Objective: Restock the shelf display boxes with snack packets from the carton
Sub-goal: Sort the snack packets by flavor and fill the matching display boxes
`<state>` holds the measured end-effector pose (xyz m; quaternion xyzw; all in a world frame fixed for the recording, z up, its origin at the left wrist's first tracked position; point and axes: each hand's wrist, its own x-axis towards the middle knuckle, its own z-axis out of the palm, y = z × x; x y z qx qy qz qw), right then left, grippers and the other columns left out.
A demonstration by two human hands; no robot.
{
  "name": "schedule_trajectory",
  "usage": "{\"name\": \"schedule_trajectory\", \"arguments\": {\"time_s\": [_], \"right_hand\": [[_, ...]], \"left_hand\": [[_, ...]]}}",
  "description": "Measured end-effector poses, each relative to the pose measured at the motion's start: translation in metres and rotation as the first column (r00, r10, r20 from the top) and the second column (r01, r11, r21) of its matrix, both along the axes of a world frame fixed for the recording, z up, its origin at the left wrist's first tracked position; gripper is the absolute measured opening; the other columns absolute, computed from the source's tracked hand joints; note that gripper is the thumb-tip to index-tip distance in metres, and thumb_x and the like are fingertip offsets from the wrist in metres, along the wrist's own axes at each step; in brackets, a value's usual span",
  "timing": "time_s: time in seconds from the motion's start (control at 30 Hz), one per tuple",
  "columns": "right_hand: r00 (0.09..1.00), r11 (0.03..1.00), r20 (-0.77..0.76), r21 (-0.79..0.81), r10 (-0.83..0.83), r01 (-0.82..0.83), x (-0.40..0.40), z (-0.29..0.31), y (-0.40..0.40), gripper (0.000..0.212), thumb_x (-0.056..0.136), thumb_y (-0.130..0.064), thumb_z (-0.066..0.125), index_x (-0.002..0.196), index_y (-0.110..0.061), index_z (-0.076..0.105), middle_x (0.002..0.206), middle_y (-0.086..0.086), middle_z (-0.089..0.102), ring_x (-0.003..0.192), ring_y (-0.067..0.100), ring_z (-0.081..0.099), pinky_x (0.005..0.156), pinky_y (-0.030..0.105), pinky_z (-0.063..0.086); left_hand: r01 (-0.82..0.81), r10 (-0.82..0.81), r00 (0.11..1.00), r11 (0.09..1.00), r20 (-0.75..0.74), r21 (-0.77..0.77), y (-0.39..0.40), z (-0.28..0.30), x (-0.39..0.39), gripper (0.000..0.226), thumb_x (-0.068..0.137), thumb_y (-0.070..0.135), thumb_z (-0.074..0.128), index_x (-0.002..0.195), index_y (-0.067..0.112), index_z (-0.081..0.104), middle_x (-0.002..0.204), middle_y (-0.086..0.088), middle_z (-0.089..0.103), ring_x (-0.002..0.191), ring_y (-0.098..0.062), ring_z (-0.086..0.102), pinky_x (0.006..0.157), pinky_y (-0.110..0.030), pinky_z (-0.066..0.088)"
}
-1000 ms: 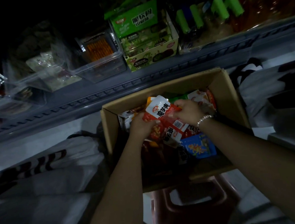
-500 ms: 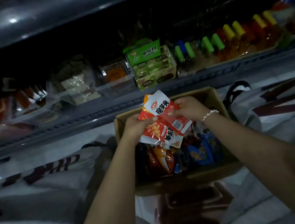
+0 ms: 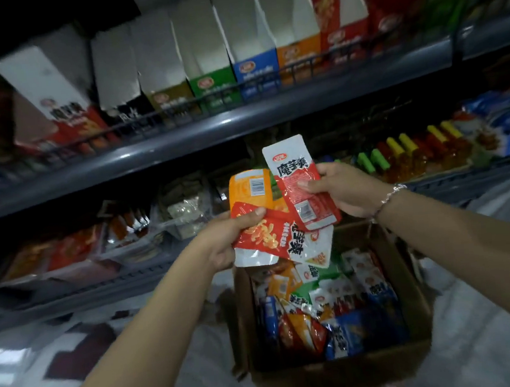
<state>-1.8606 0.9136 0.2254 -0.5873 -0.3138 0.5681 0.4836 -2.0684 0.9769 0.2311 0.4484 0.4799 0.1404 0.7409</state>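
Note:
My left hand (image 3: 224, 239) grips a fan of several snack packets (image 3: 259, 223), red, orange and white, above the open carton (image 3: 409, 275). My right hand (image 3: 342, 188) pinches one red-and-white packet (image 3: 300, 183) and holds it upright, slightly apart from the bunch. The carton below holds several mixed packets (image 3: 329, 316) in blue, orange, red and green. On the upper shelf stands a row of tall display boxes (image 3: 210, 52) with white flaps and red, black, green, blue and orange fronts.
A dark grey shelf rail (image 3: 181, 138) runs under the display boxes. The lower shelf carries clear tubs of snacks (image 3: 184, 208) and bottles with yellow and green caps (image 3: 410, 152). White printed bags (image 3: 76, 348) lie on both sides of the carton.
Both hands have lifted the packets up out of the carton. The right hand has drawn one red-and-white packet away from the bunch. The view has tilted up and the upper display boxes now show.

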Motion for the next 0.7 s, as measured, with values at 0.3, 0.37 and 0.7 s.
{"name": "schedule_trajectory", "arguments": {"time_s": [0.3,0.37,0.7], "right_hand": [[0.999,0.987,0.033,-0.154,0.042,-0.037,-0.013,0.002,-0.016,0.017,0.087,-0.012,0.063,0.104,-0.007,0.062,0.097,0.01,0.071,0.089,0.023,0.069,0.077,0.039,0.056],[0.994,0.987,0.093,-0.157,0.058,-0.043,-0.013,0.001,-0.018,0.014,0.087,-0.015,0.064,0.101,-0.01,0.062,0.095,0.008,0.072,0.087,0.022,0.07,0.077,0.038,0.056],[0.992,0.99,0.078,-0.09,-0.102,0.108,-0.012,0.005,-0.013,0.024,0.085,-0.017,0.067,0.108,-0.018,0.062,0.091,0.007,0.073,0.081,0.023,0.072,0.069,0.039,0.057]], "left_hand": [[0.011,-0.011,0.997,1.0,-0.074,-0.001,-0.018,-0.004,-0.011,0.054,0.06,0.021,0.077,0.11,0.008,0.06,0.095,-0.012,0.074,0.086,-0.027,0.071,0.079,-0.042,0.057],[0.008,-0.007,0.997,1.0,-0.078,0.011,-0.016,-0.005,-0.012,0.05,0.063,0.02,0.077,0.109,0.009,0.06,0.094,-0.011,0.074,0.086,-0.026,0.071,0.079,-0.041,0.057],[-0.198,0.199,0.98,0.976,-0.007,0.09,-0.011,-0.003,-0.003,0.025,0.078,0.019,0.075,0.099,0.011,0.062,0.077,-0.004,0.075,0.069,-0.019,0.072,0.061,-0.034,0.056]]}}
